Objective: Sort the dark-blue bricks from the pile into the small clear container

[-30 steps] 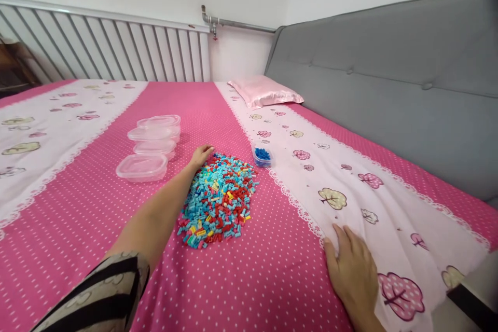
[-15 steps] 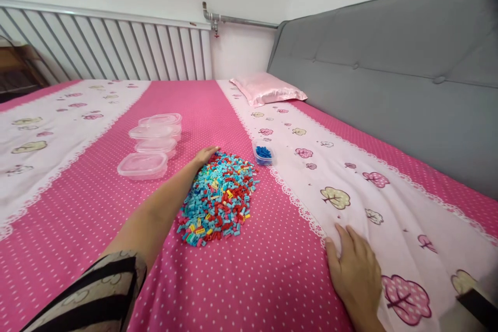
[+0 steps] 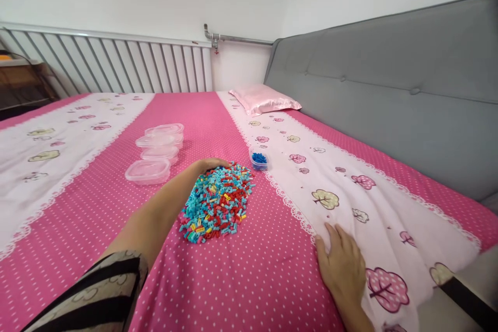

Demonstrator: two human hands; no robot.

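Observation:
A heap of small toy bricks, mostly light blue and red with some yellow, lies on the pink dotted bedspread. My left hand reaches across to the heap's far left edge, its fingers stretched along the bricks and partly hidden against them. Nothing can be seen held in it. On the right, my right hand rests flat on the bedspread with its fingers apart and nothing in it. Beyond the heap, to its right, stands a small clear plastic box holding dark blue bricks.
Several clear plastic boxes with lids stand in a row left of the heap. A pink pillow lies at the back, beside the grey padded headboard. A white radiator runs along the far wall.
My left hand has shifted slightly right along the heap's far edge, its fingers now lower against the bricks. The view has tilted up a little. My right hand stays flat on the bed.

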